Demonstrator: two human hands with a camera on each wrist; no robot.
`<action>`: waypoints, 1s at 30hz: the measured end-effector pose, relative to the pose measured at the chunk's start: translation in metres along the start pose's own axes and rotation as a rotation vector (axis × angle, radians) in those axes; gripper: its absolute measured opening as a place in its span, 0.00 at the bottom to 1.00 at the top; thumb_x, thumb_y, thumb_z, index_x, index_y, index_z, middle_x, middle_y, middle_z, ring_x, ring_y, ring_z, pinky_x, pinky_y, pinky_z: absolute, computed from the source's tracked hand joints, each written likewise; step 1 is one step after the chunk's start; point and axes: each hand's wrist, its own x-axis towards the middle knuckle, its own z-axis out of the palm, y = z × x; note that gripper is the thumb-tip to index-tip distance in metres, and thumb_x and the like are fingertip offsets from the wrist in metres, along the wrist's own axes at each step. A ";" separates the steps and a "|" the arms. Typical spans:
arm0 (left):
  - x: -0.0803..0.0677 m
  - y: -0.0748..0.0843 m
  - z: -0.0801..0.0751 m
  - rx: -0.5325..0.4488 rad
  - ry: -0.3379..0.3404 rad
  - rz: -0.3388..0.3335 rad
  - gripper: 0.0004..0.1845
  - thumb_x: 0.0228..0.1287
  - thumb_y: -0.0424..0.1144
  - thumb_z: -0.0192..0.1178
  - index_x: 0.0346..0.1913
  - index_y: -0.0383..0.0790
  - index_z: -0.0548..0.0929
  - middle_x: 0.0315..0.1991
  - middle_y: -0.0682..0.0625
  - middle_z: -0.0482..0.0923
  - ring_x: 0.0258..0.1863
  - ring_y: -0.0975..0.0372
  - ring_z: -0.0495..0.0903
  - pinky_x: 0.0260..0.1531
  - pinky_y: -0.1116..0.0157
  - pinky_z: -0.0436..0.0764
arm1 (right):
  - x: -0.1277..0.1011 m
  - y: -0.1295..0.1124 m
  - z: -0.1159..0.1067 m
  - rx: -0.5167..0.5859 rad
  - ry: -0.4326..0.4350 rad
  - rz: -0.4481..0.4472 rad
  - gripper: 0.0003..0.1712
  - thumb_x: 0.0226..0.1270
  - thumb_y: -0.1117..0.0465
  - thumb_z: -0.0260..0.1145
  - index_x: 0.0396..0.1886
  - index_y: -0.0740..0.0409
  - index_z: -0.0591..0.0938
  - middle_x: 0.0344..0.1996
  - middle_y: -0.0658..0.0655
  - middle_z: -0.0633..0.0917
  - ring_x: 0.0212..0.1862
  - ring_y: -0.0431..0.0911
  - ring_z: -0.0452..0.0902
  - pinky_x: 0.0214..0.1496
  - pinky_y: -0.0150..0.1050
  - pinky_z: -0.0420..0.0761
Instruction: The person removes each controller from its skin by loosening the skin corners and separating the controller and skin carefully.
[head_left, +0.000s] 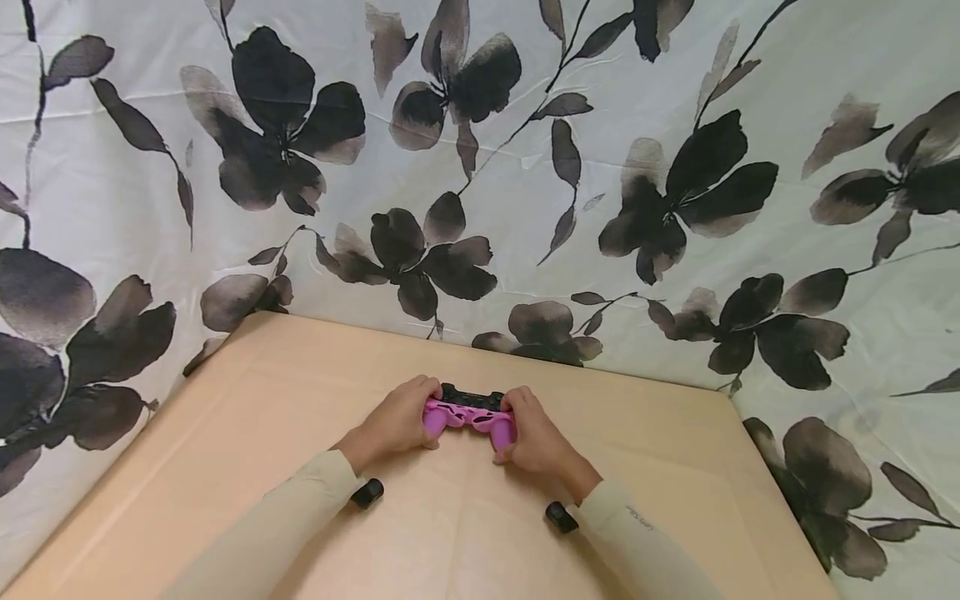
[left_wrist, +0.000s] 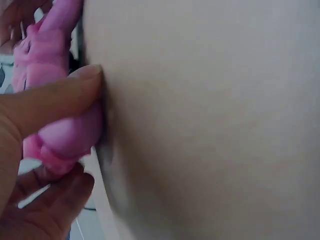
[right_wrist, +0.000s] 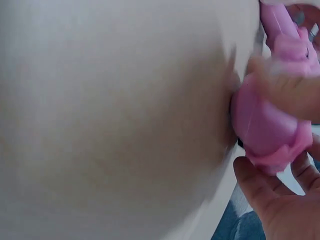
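Observation:
A pink game controller (head_left: 468, 414) with a black far side is held between both hands, low over the table in the head view. My left hand (head_left: 399, 418) grips its left end. In the left wrist view the thumb (left_wrist: 60, 100) lies across the rounded pink handle (left_wrist: 75, 132), with fingers along the outer side. At the other end, my right hand (head_left: 538, 437) grips the right handle. The right wrist view has its thumb (right_wrist: 287, 92), slightly blurred, over that handle (right_wrist: 265, 120), and fingers (right_wrist: 270, 192) curving round the outer edge.
The tan tabletop (head_left: 450, 533) spreads under both arms. Its far edge meets a white cloth (head_left: 540, 242) with dark flower prints, which also hangs along both sides. Small black devices sit at the left wrist (head_left: 367, 493) and right wrist (head_left: 561, 517).

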 end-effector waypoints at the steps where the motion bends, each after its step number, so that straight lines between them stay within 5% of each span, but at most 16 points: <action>1: 0.001 -0.002 -0.002 0.002 0.010 0.013 0.33 0.35 0.38 0.88 0.45 0.44 0.77 0.40 0.53 0.77 0.39 0.61 0.75 0.45 0.62 0.80 | 0.001 -0.002 0.001 -0.014 -0.012 -0.011 0.40 0.39 0.64 0.89 0.47 0.55 0.71 0.48 0.54 0.71 0.54 0.47 0.69 0.54 0.42 0.79; 9: 0.005 -0.018 -0.013 -0.103 -0.005 -0.005 0.30 0.32 0.39 0.88 0.38 0.50 0.78 0.31 0.55 0.78 0.32 0.62 0.75 0.35 0.67 0.76 | 0.000 -0.004 0.006 0.000 0.039 -0.015 0.38 0.40 0.63 0.89 0.50 0.53 0.75 0.49 0.51 0.75 0.51 0.45 0.74 0.56 0.43 0.84; 22: 0.005 -0.020 -0.012 -0.221 -0.024 -0.004 0.21 0.39 0.39 0.85 0.34 0.53 0.81 0.30 0.55 0.79 0.31 0.63 0.77 0.30 0.67 0.78 | -0.012 0.003 0.003 0.099 0.121 -0.112 0.26 0.46 0.69 0.85 0.38 0.51 0.78 0.33 0.48 0.76 0.40 0.44 0.72 0.43 0.34 0.75; 27: 0.002 -0.020 -0.012 -0.357 -0.019 -0.047 0.18 0.44 0.34 0.81 0.37 0.48 0.84 0.34 0.52 0.79 0.36 0.61 0.77 0.33 0.68 0.80 | -0.018 0.009 0.004 0.253 0.146 -0.108 0.31 0.45 0.70 0.85 0.47 0.56 0.78 0.44 0.53 0.78 0.50 0.46 0.75 0.56 0.42 0.85; 30: 0.002 -0.019 -0.013 -0.450 -0.016 -0.066 0.18 0.48 0.33 0.80 0.41 0.43 0.84 0.36 0.48 0.78 0.37 0.60 0.78 0.35 0.68 0.81 | -0.017 0.009 0.004 0.342 0.154 -0.041 0.38 0.44 0.71 0.86 0.55 0.57 0.75 0.54 0.55 0.76 0.59 0.49 0.73 0.68 0.51 0.82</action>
